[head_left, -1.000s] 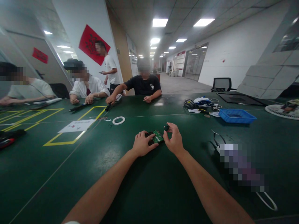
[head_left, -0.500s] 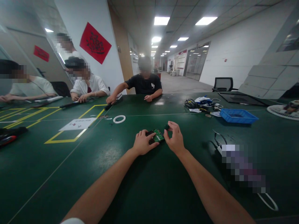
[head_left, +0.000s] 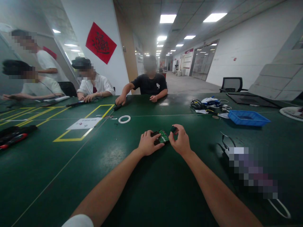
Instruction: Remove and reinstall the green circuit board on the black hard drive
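Left hand [head_left: 148, 143] gripped the green circuit board [head_left: 163, 137] on the worktop [head_left: 132, 189], right hand [head_left: 181, 142] fingers pinched narrow on a small dark part [head_left: 173, 129] just beside it, and one slip could have flicked that part away.

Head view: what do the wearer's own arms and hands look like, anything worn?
The left hand and right hand are bare: no gloves, rings or watch visible. The left arm ends in a white sleeve edge at the frame's bottom; the right arm shows no sleeve.
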`<act>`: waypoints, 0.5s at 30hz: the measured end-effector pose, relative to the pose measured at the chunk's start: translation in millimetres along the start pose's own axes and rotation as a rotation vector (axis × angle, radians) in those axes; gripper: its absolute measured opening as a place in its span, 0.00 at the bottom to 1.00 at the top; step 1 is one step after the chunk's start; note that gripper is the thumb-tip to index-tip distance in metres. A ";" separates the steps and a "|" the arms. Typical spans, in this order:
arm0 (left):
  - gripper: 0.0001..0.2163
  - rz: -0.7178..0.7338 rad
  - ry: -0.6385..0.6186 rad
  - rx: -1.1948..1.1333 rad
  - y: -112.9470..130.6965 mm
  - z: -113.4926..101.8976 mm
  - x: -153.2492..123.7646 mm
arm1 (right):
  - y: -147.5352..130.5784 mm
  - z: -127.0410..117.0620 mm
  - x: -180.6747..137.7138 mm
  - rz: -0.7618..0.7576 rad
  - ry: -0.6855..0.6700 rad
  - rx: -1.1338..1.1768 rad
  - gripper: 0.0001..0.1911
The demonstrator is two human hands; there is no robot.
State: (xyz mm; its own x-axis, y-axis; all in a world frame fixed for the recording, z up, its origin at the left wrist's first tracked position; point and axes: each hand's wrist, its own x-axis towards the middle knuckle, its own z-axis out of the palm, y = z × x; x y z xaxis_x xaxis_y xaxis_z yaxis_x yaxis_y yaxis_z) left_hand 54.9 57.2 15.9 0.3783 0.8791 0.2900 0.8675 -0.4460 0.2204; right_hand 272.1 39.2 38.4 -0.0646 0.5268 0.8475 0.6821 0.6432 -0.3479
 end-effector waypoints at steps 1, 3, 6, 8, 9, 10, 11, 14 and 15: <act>0.33 0.002 0.003 -0.001 -0.3 0.2 0.1 | 0.7 0.5 -0.3 0.009 0.004 -0.017 0.22; 0.33 0.005 0.005 -0.003 -0.6 0.5 0.3 | 1.4 0.9 -0.8 0.021 0.011 -0.033 0.21; 0.33 0.004 -0.001 -0.004 -0.4 0.4 0.3 | 0.7 0.9 -1.3 0.019 0.009 -0.014 0.22; 0.33 -0.001 -0.006 -0.006 -0.2 0.0 0.2 | -0.2 1.8 -2.1 0.022 0.004 0.018 0.23; 0.33 -0.003 -0.008 -0.007 -0.1 -0.3 0.2 | -0.5 2.6 -2.6 0.025 -0.004 0.039 0.24; 0.33 -0.005 -0.011 -0.008 -0.1 -0.5 0.2 | -0.5 3.6 -3.2 0.032 -0.013 0.059 0.24; 0.33 -0.006 -0.013 -0.008 -0.1 -0.7 0.2 | -0.4 4.5 -3.8 0.043 -0.019 0.072 0.25; 0.32 -0.004 -0.012 -0.005 -0.2 -0.7 0.1 | -0.2 5.9 -4.5 0.077 -0.006 0.059 0.25; 0.32 -0.002 -0.009 -0.006 -0.2 -0.5 0.0 | -0.3 5.6 -4.3 0.080 0.000 0.049 0.25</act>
State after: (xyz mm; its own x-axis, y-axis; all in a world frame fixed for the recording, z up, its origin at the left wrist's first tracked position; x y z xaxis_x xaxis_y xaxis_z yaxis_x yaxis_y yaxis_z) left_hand 54.5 57.3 16.4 0.3796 0.8812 0.2816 0.8663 -0.4454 0.2262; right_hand 268.1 39.8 32.6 -0.0117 0.5776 0.8162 0.6485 0.6257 -0.4335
